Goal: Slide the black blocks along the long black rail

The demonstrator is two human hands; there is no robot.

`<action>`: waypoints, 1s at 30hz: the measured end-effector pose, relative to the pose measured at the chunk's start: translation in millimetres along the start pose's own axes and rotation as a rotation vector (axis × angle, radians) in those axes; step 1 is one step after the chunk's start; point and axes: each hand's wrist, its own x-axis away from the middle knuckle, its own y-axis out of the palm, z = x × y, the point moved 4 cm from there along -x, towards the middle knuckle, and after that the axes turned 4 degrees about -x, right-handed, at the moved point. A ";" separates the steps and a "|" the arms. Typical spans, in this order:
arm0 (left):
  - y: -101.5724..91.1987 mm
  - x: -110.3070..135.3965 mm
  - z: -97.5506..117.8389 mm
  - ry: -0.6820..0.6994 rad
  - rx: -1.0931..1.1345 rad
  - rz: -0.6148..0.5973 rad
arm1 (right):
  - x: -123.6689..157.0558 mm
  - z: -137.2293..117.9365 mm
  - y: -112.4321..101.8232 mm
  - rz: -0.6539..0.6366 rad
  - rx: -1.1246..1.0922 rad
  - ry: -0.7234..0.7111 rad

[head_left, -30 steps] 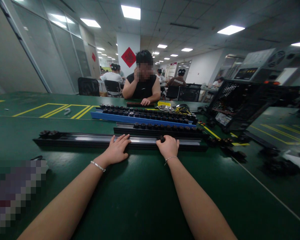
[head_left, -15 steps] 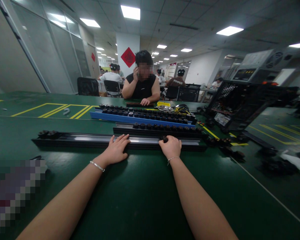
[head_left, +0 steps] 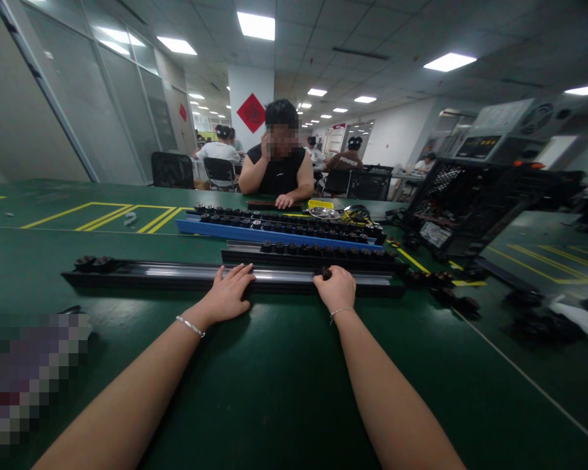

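A long black channel rail [head_left: 142, 273] with a shiny inner strip lies crosswise in front of me. My left hand [head_left: 228, 294] rests on its near side and top, fingers spread, holding nothing. Closer to the rail's right end, my right hand [head_left: 337, 288] has its fingers closed on a small black knob-like part [head_left: 325, 273], which sits at the channel; the fingers partly hide it. Two similar black parts [head_left: 94, 262] stand at the rail's left end. Right behind is a shorter black rail [head_left: 240, 255] carrying a row of such parts.
Farther back lies a blue rail [head_left: 215, 228] with rows of black parts. An open computer case [head_left: 451, 209] stands at the right, near loose black parts [head_left: 441, 281]. A person [head_left: 279, 163] sits across the green table [head_left: 255, 391]. A blurred-out object [head_left: 29, 378] lies at left.
Almost nothing differs. My right hand has shifted very slightly on the small black part; my left hand stays in place on the rail.
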 end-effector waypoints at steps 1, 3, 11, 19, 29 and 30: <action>0.0 -0.1 0.0 0.001 0.001 0.001 | -0.5 0.4 -0.5 -0.001 0.006 0.003; 0.2 -0.2 -0.2 0.002 0.000 0.004 | -1.6 1.9 -2.3 -0.001 0.022 0.015; 2.4 -0.1 -1.3 -0.001 -0.001 0.019 | -2.7 10.0 -12.9 -0.041 0.039 -0.030; 0.5 0.4 0.3 -0.002 -0.004 0.013 | -2.9 22.9 -12.7 0.033 0.060 -0.016; 0.2 0.1 -0.2 -0.008 -0.010 -0.007 | -3.8 26.0 -17.8 0.019 0.074 0.017; -0.2 0.1 0.1 -0.009 -0.012 -0.010 | -3.8 25.8 -18.1 0.016 0.076 0.022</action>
